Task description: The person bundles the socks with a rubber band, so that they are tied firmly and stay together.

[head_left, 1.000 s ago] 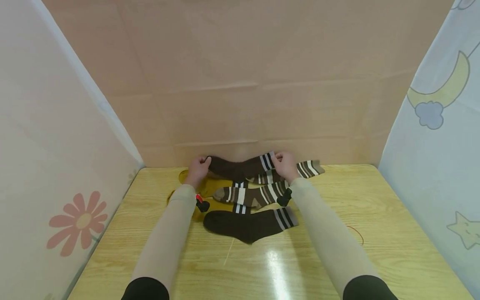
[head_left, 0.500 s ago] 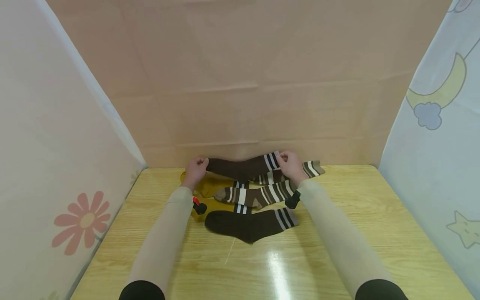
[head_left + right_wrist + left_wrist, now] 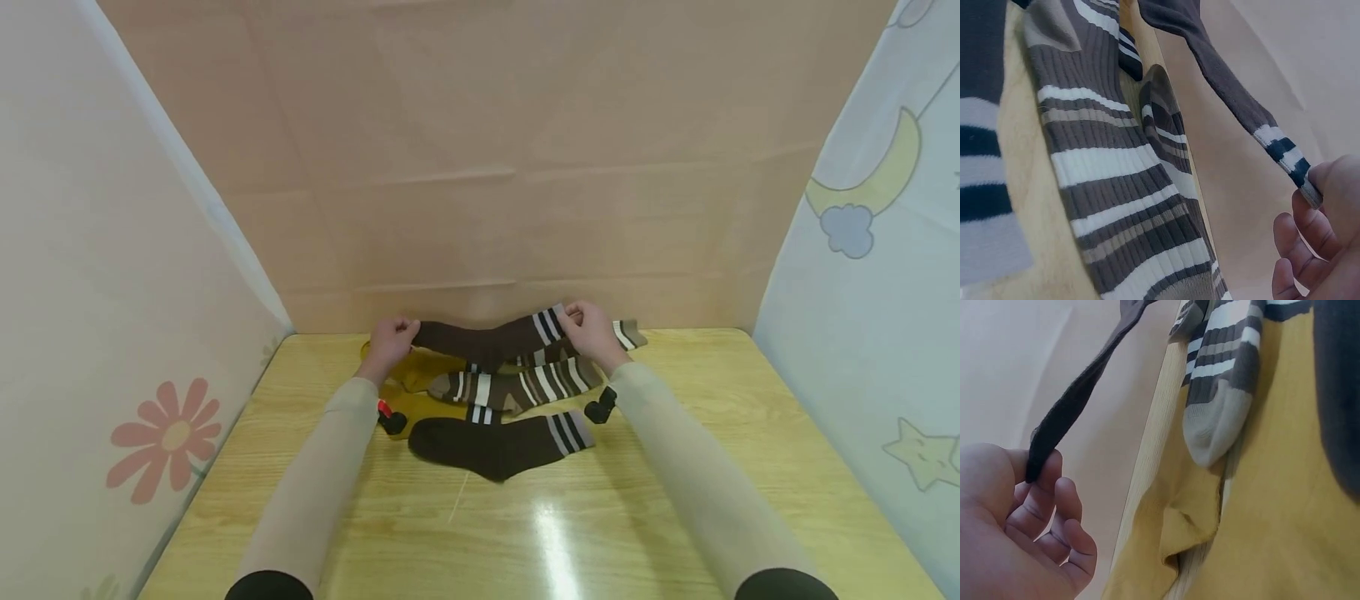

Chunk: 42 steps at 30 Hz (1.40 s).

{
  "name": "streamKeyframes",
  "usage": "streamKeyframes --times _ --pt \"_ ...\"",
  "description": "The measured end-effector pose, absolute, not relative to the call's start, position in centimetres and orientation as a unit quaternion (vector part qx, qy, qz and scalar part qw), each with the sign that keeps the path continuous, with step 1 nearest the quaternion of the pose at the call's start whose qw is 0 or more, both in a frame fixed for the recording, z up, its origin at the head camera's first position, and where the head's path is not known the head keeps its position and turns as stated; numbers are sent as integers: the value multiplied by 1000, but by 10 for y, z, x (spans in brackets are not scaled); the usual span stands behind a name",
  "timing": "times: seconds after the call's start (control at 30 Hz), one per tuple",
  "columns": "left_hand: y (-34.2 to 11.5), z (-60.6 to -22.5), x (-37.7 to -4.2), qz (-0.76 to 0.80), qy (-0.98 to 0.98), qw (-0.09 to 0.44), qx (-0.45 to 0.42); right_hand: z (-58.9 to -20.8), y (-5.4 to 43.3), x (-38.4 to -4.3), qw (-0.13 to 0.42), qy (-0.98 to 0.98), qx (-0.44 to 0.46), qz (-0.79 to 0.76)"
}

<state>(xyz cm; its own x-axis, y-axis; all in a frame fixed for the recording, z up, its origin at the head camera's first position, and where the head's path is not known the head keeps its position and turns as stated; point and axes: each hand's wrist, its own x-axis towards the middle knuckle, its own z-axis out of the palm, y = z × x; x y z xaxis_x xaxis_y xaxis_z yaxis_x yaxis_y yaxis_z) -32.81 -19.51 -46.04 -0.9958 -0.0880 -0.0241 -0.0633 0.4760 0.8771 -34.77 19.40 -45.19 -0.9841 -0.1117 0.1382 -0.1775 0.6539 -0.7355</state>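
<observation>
A dark brown sock (image 3: 480, 342) with a grey-and-black striped cuff is stretched between both hands, raised over the back of the table. My left hand (image 3: 392, 343) pinches its toe end between thumb and fingers, plain in the left wrist view where the toe (image 3: 1054, 437) shows edge-on. The striped cuff (image 3: 1285, 156) is pinched by my right hand (image 3: 592, 335). Below lie a brown-and-white striped sock (image 3: 517, 387), a second striped sock (image 3: 1169, 134) partly hidden behind the held one, and mustard socks (image 3: 1272, 487) underneath. Nearest me lies another dark sock (image 3: 495, 446) with a striped cuff.
The wooden table (image 3: 360, 517) ends at a tan backdrop (image 3: 480, 208) close behind the socks. Pale patterned panels stand along the left side (image 3: 112, 292) and the right side (image 3: 862, 333).
Both hands keep their pinch on the dark brown sock. My right hand has moved a little to the right, drawing the sock along and straighter; the lying socks stay put.
</observation>
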Motion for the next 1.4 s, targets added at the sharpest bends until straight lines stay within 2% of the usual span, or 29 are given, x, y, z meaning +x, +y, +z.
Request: streamKeyframes --times 0.3,0.63,1.03,1.4 --pt "-198 -460 -320 -513 -858 -11 32 -454 200 -340 41 -912 95 398" --pt "-199 -460 -313 -516 -857 -6 -4 -458 209 -333 32 -913 92 396" --pt "-199 -463 -293 -516 -855 -44 -18 -464 218 -314 27 -913 107 393" --pt "-204 -467 -271 -518 -853 -53 -35 -465 225 -295 34 -911 135 387"
